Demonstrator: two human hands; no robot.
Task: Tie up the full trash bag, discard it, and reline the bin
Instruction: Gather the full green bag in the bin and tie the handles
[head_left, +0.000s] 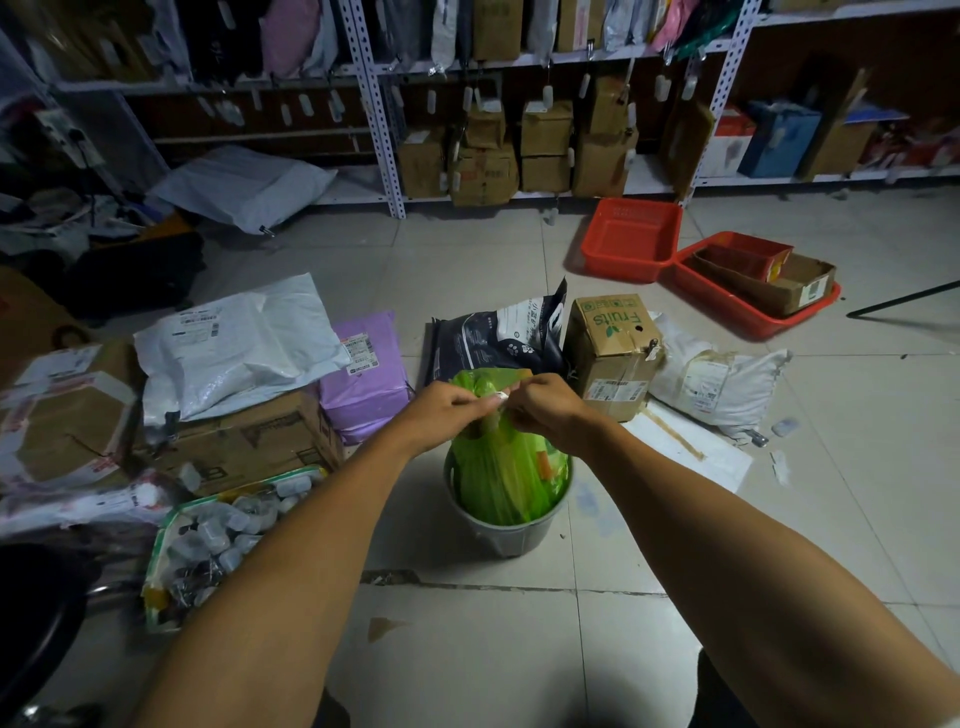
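Note:
A full green trash bag (501, 478) stands in a small grey bin (511, 535) on the tiled floor in front of me. Its top is gathered upward into handles. My left hand (449, 408) pinches one green handle, and my right hand (543, 408) pinches the other. The two hands meet just above the bag, fingers closed on the plastic. Something orange shows through the bag's right side.
Parcels and cardboard boxes (234, 441) pile up at the left, with a bag of small items (218, 540) beside them. A "Fruits" box (610, 353) and dark bag (498, 338) sit behind the bin. Red baskets (631, 239) and shelving (384, 130) stand farther back.

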